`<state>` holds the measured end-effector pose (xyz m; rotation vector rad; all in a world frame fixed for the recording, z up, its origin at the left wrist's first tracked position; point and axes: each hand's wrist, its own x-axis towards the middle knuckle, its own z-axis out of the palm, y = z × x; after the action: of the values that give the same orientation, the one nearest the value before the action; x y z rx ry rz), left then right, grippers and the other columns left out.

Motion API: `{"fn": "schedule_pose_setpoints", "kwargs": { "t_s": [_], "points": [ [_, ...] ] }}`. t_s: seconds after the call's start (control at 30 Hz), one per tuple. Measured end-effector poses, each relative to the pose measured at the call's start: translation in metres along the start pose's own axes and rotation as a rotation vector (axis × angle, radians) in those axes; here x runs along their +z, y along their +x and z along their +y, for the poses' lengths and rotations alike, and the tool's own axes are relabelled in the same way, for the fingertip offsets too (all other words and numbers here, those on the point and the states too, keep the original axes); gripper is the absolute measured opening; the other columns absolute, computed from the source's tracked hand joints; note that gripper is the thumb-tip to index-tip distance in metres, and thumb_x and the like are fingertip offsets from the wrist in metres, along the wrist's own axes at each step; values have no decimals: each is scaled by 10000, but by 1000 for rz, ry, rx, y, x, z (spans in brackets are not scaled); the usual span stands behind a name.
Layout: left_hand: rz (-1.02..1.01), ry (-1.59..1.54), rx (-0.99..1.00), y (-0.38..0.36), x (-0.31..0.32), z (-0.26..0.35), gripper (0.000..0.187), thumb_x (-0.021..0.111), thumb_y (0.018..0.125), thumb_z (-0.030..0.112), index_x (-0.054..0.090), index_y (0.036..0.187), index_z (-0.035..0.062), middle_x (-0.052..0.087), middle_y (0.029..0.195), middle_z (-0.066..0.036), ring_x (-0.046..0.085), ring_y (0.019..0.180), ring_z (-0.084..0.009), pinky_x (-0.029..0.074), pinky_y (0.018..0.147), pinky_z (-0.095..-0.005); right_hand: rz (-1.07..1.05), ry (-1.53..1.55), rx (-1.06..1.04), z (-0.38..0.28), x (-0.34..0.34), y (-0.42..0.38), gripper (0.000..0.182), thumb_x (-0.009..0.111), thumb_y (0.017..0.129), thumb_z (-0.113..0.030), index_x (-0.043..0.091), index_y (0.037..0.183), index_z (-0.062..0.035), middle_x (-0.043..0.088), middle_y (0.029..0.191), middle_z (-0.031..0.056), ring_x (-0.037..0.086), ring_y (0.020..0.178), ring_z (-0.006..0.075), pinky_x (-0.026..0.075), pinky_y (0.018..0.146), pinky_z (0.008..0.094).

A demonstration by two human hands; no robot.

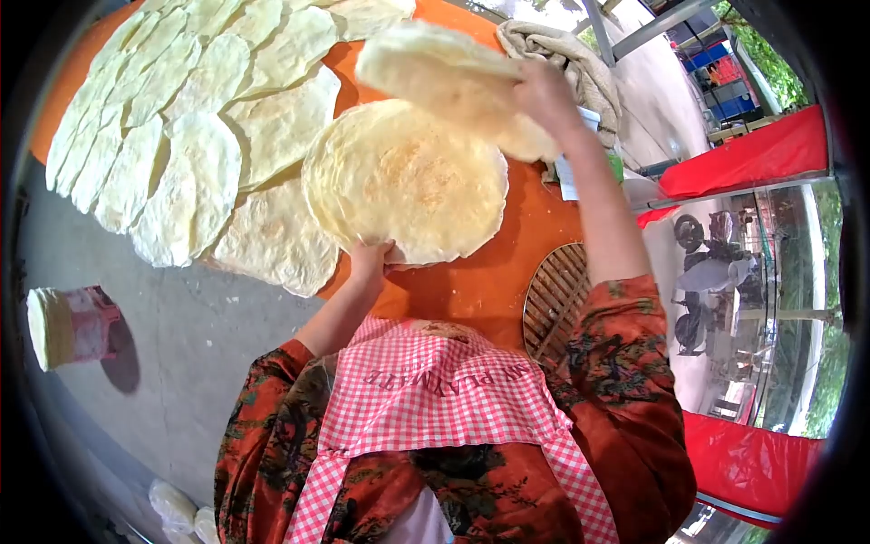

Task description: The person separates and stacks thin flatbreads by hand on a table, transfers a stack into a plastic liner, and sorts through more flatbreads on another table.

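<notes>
A pile of thin round flatbreads (421, 186) lies in the middle of the orange table (435, 304). My left hand (369, 263) pinches the near edge of this pile, its thumb on top. Above the far right of the pile, my right hand (546, 95) grips one flatbread (453, 86) by its right side. That bread is raised, tilted and blurred by motion. Many more flatbreads (195, 82) overlap in rows on the left part of the table. One of them (276, 240) lies partly under the pile.
A crumpled beige cloth (584, 77) lies at the table's far right. A round slatted rack (555, 304) is by my right forearm. On the floor at left stands a bucket-like container (72, 326). Red covers (743, 159) and glass panes (761, 308) are at right.
</notes>
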<state>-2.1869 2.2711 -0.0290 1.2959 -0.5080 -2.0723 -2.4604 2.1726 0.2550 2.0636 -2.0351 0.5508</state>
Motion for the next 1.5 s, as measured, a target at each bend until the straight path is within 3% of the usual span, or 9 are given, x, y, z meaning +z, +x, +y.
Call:
{"fn": "schedule_pose_setpoints", "kwargs": {
  "t_s": [0.13, 0.33, 0.5, 0.63, 0.67, 0.73, 0.97, 1.1, 1.5],
  "points": [
    [37, -44, -14, -20, 12, 19, 302, 557, 843, -11, 489, 1132, 39, 579, 1002, -115, 624, 823, -238, 549, 564, -316, -114, -25, -113, -57, -31, -28, 201, 513, 763, -101, 694, 852, -98, 650, 769, 183, 637, 712, 369, 509, 637, 459],
    [-76, -164, -26, -37, 14, 34, 332, 437, 853, -9, 468, 1183, 15, 584, 1066, -145, 637, 895, -286, 595, 676, -388, -444, 129, -113, -97, 106, -172, 147, 565, 787, -117, 650, 903, -89, 643, 802, 153, 626, 739, 352, 504, 642, 443],
    [-248, -165, -36, -30, 6, 30, 372, 469, 871, -1, 439, 1238, 50, 591, 1080, -147, 633, 932, -289, 581, 753, -412, -44, 215, -181, -106, 128, -211, 190, 638, 794, -217, 674, 926, -86, 650, 831, 161, 635, 746, 329, 518, 677, 426],
    [-234, -238, -8, -54, 28, 52, 326, 535, 865, 50, 496, 1184, -3, 585, 1039, -127, 614, 940, -235, 549, 780, -372, -232, 294, 21, -69, 154, -212, 236, 675, 771, -259, 701, 913, -72, 658, 784, 177, 640, 691, 333, 521, 640, 432],
    [-152, -99, 144, -49, 24, 54, 351, 561, 857, 64, 495, 1194, -6, 583, 1036, -123, 605, 952, -229, 533, 798, -363, -554, 133, 144, -37, 157, -187, 250, 679, 774, -280, 705, 863, -48, 657, 753, 198, 645, 663, 342, 517, 615, 445],
    [15, 194, 438, -35, 3, 58, 406, 612, 843, 92, 493, 1216, -13, 580, 1030, -116, 586, 975, -217, 502, 835, -344, -439, 306, 260, -28, 97, -118, 278, 659, 814, -308, 700, 831, -34, 640, 717, 209, 652, 686, 350, 506, 594, 443],
    [336, 558, 443, 6, -51, 62, 541, 635, 815, 91, 413, 1291, -34, 537, 1101, -144, 600, 850, -186, 510, 671, -290, 45, 127, -104, -93, 25, -106, 89, 503, 772, -76, 557, 701, -71, 607, 704, 116, 608, 685, 331, 455, 563, 459],
    [325, 586, 394, 3, -48, 64, 540, 639, 805, 89, 395, 1267, -47, 540, 1013, -137, 611, 692, -185, 507, 570, -296, -406, 111, -30, -90, 132, -175, 297, 527, 716, -7, 695, 935, -118, 659, 837, 114, 629, 744, 321, 497, 625, 408],
    [184, 360, 274, -29, -36, 94, 375, 645, 844, 116, 481, 1151, -24, 604, 896, -121, 618, 621, -176, 479, 522, -285, -460, 395, 338, -62, 159, -178, 217, 646, 765, -125, 696, 968, -68, 656, 845, 203, 629, 808, 373, 497, 732, 435]
  ]
}}
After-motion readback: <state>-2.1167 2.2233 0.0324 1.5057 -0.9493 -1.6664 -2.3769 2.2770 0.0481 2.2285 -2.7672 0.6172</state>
